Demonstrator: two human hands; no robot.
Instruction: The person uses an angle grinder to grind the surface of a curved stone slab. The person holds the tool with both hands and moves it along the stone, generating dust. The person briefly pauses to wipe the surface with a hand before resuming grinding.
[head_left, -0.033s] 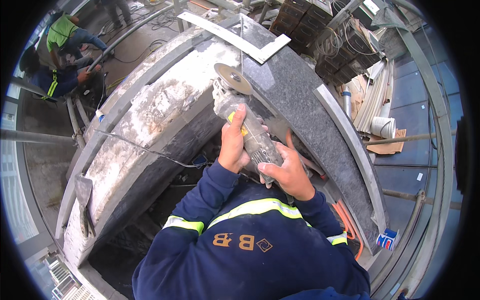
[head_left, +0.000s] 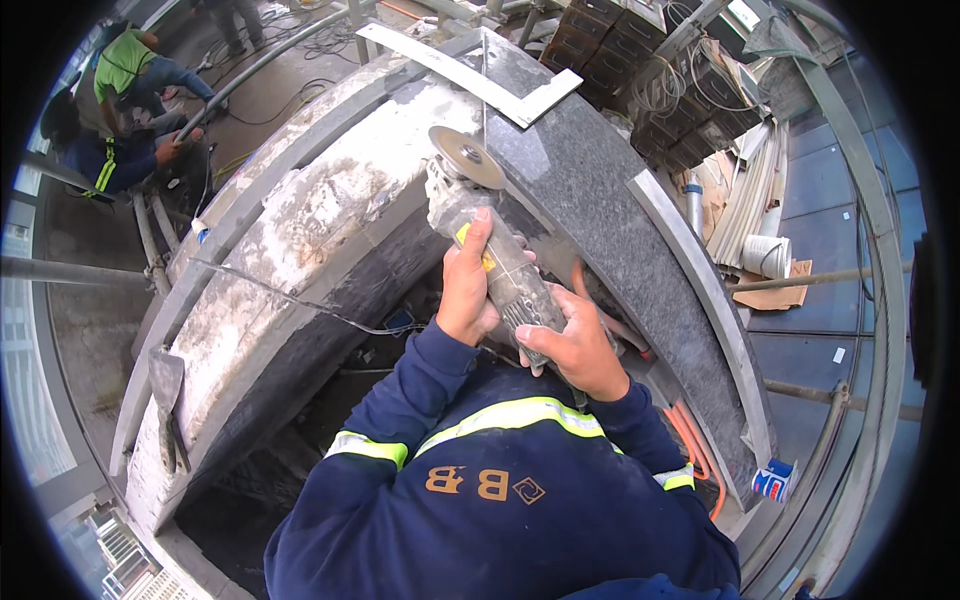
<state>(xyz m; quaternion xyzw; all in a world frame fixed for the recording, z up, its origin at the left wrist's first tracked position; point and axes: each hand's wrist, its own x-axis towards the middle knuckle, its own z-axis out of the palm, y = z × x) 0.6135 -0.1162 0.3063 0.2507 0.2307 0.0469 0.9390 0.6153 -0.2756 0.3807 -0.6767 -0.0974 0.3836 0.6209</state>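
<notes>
An angle grinder (head_left: pixel 518 285), dusty and grey with a yellow label, is held in front of me, its disc end pointing away. My left hand (head_left: pixel 468 285) is wrapped round the body just behind the head, thumb along the top. Around the rear end closes my right hand (head_left: pixel 580 340). The cutting disc (head_left: pixel 467 158) sits at the top of the tool, over the joint between the white-dusted curved ledge (head_left: pixel 335 170) and the dark grey stone slab (head_left: pixel 600 180). Whether the disc touches either one I cannot tell.
A metal square (head_left: pixel 470 80) lies across the far slab end. On the left ledge rests a trowel or scraper (head_left: pixel 167 385). A straight strip (head_left: pixel 690 270) edges the slab. Two people sit far left near a person in a green shirt (head_left: pixel 128 65). Orange hose (head_left: pixel 690 440) runs at right.
</notes>
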